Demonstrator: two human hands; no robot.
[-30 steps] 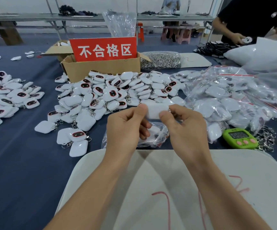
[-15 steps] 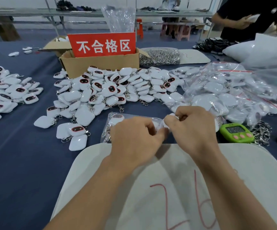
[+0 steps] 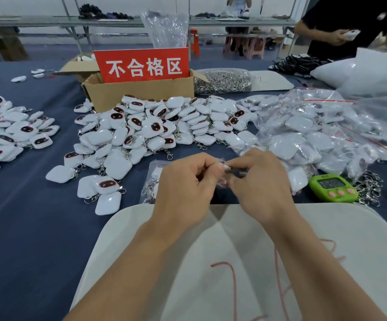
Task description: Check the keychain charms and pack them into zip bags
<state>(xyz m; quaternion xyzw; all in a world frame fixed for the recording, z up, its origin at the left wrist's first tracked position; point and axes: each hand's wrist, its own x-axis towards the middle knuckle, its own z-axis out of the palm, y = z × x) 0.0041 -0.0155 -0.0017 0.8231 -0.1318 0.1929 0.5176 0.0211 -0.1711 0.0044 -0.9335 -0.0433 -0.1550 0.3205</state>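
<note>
My two hands meet in the middle of my view, knuckles up and fingers curled in. The left hand (image 3: 183, 188) and the right hand (image 3: 259, 184) both pinch the top edge of a clear zip bag (image 3: 153, 179). The rest of the bag lies on the blue worktop (image 3: 25, 216) and pokes out at 9 o'clock from the left hand. I can see key rings in it, but the hands hide most of what is inside. I think this is the closing step: the charm is in, and the strip is being pressed shut. Next, the fingers need to slide along the whole strip, pressing hard all the way, so no gap is left. Then the bag should go on the packed bags (image 3: 315, 135) at 2 o'clock, just past the green timer (image 3: 332, 187). After that I would pick a new one from the loose charms (image 3: 155, 128) at 12 o'clock, a big heap in front of the cardboard box (image 3: 141, 91).
</note>
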